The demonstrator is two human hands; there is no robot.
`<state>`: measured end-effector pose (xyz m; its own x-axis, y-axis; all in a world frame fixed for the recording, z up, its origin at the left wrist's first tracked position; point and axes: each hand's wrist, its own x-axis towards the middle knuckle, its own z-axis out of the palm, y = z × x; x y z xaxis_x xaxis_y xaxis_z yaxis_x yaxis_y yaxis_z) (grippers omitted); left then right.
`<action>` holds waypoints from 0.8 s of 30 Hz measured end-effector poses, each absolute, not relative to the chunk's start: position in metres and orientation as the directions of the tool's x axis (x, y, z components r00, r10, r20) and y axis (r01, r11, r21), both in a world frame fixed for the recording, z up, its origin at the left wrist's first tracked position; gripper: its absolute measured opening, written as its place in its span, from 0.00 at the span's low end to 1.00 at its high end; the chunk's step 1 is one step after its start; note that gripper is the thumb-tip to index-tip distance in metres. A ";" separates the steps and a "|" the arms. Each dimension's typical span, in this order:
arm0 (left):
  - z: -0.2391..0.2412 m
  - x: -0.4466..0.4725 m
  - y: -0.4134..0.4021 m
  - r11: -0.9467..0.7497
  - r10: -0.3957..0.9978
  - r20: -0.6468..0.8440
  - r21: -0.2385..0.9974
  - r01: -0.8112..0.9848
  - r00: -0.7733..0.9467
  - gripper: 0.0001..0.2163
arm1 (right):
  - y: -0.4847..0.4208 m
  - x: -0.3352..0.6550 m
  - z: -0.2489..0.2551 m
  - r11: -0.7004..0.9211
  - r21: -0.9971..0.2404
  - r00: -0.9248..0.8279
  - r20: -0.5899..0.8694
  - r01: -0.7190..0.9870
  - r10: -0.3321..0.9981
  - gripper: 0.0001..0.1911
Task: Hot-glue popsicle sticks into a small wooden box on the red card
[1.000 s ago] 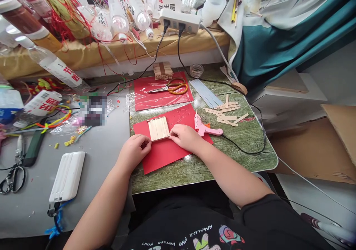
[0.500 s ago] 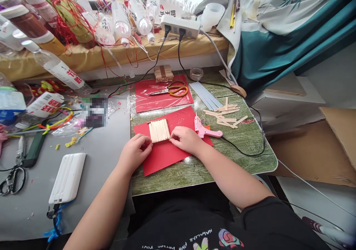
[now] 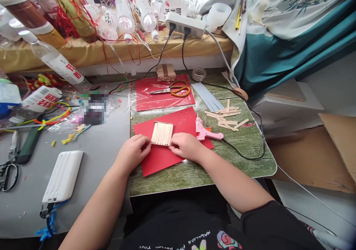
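A small panel of popsicle sticks (image 3: 162,133), laid side by side with a stick along its near and far edges, is over the red sheet (image 3: 158,161). My left hand (image 3: 135,149) pinches the panel's near left corner. At the near right corner my right hand (image 3: 183,145) grips it between thumb and fingers. To the right of my right hand lies a pink hot glue gun (image 3: 205,130), its nozzle pointing away from me. Thin strands of glue (image 3: 182,118) show on the red sheet behind the panel.
Loose popsicle sticks (image 3: 228,116) and pale glue sticks (image 3: 207,96) lie to the right. Scissors (image 3: 178,90) rest on wrapped red sheets (image 3: 144,100), near a bundle of sticks (image 3: 166,73). The glue gun's black cord (image 3: 244,156) loops along the right edge. A white power bank (image 3: 63,176) lies left.
The panel has turned slightly, its far edge swinging to the right. Both hands still hold its near corners. The view has shifted a little.
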<state>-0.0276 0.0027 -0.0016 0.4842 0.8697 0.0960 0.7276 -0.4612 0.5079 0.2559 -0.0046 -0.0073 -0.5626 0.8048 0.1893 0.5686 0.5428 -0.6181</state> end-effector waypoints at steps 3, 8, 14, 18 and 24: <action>-0.004 -0.032 0.006 -0.503 0.846 0.109 0.491 0.712 0.523 0.06 | -0.011 0.252 -0.005 0.570 -0.616 -0.617 0.166 0.544 0.769 0.08; -0.004 -0.032 0.007 -0.482 0.856 0.108 0.520 0.705 0.506 0.08 | -0.013 0.253 0.003 0.657 -0.633 -0.757 0.165 0.410 0.632 0.08; 0.000 -0.028 0.004 -0.446 0.879 0.109 0.530 0.721 0.464 0.10 | -0.007 0.261 0.008 0.595 -0.621 -0.587 0.254 0.510 0.769 0.25; 0.002 -0.028 0.004 -0.431 0.887 0.108 0.540 0.723 0.448 0.10 | -0.006 0.258 0.004 0.581 -0.583 -0.620 0.163 0.568 0.768 0.28; 0.001 -0.026 0.001 -0.365 0.921 0.111 0.574 0.733 0.372 0.09 | -0.010 0.248 -0.002 0.589 -0.519 -0.608 0.158 0.619 0.778 0.22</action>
